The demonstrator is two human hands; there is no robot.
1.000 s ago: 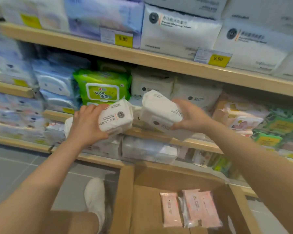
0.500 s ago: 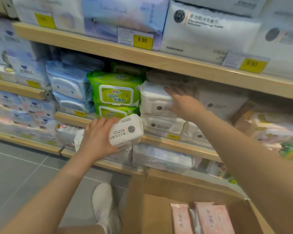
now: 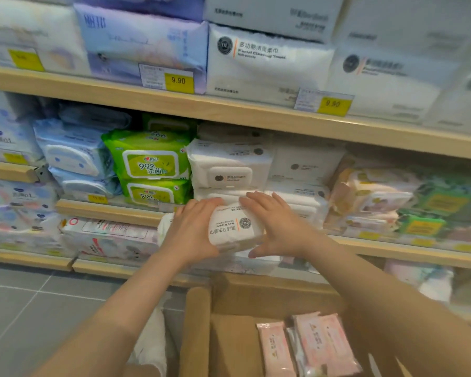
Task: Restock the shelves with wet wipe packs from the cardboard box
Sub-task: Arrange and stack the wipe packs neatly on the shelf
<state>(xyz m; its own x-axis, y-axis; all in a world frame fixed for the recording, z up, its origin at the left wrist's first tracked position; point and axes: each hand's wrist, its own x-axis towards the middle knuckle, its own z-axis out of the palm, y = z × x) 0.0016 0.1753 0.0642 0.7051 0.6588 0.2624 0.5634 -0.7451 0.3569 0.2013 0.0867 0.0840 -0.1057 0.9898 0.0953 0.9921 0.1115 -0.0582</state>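
A white wet wipe pack (image 3: 235, 227) sat between the two hands, in front of the middle shelf (image 3: 112, 212). The left hand (image 3: 193, 232) covered its left part, fingers spread over the top and front, and the right hand (image 3: 276, 227) pressed against its right end, thumb curled beneath the lower right corner. So the grip was closed on the pack from both sides, with the printed label and round logo showing in the gap between the palms. The pack lay tilted, its text running sideways.

Just behind and above the grip stood a stack of white packs (image 3: 229, 165) of the same kind on the middle shelf, the held pack's far edge close to the lowest of them; whether it touched could not be told. To the left of the grip stood green wipe packs (image 3: 150, 161), stacked two high, and further left pale blue packs (image 3: 71, 156). To the right of the grip lay blurred pastel and green packs.

Below the grip, near the bottom of the view, the cardboard box (image 3: 196, 330) stood open on the floor, with pink wipe packs (image 3: 324, 344) lying flat inside it. A white shoe (image 3: 152, 346) showed just left of the box, under the left forearm.
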